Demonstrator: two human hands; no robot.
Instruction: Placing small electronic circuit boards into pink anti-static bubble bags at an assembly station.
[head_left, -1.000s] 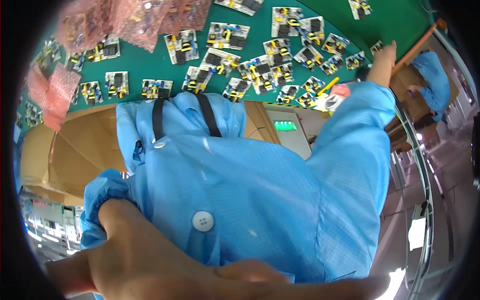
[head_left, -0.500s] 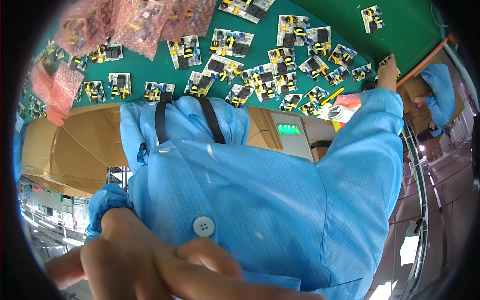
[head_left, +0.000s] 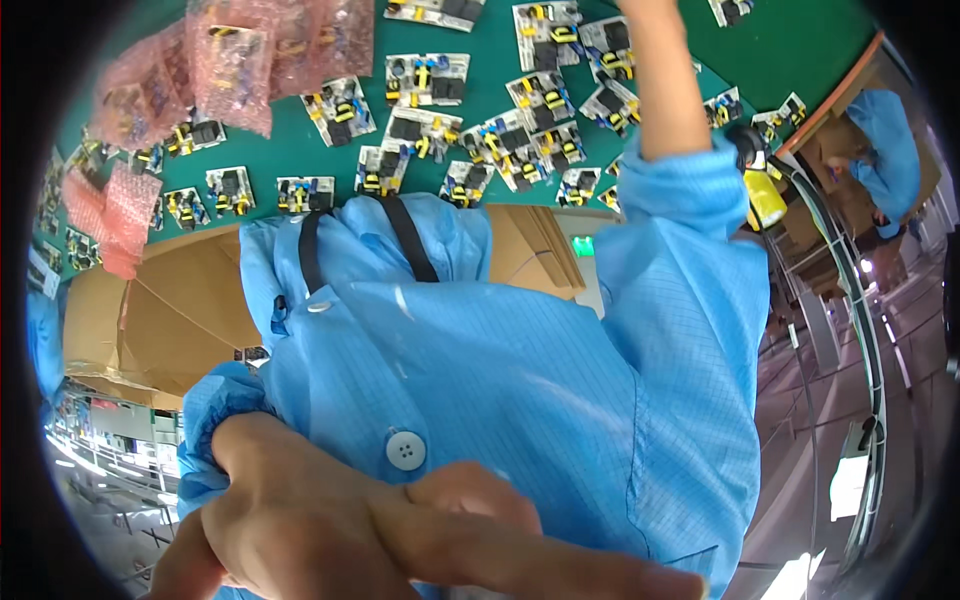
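My left hand (head_left: 330,520) is raised close to the camera at the lower left. Its fingers are spread, one stretching to the right, and nothing shows in its grasp. My right arm reaches up over the green table (head_left: 750,70). The top edge cuts off my right hand (head_left: 657,30), so its fingers are hidden. Beside that wrist lie small circuit boards, one of them a board (head_left: 610,102) with black, yellow and blue parts. More such boards, like this board (head_left: 427,80), spread across the table to the left.
Pink bubble-wrap bags (head_left: 230,75) with boards inside are heaped at the far left. Flat pink wrap (head_left: 125,205) lies nearer the edge. A cardboard box (head_left: 180,310) stands below the table at left. At the right are a yellow-and-black object (head_left: 765,200) and another person in blue (head_left: 885,140).
My right hand has left the small board at the table's right side and swung leftward and up to the top edge. My left hand has shifted slightly right and down, fingers still spread.
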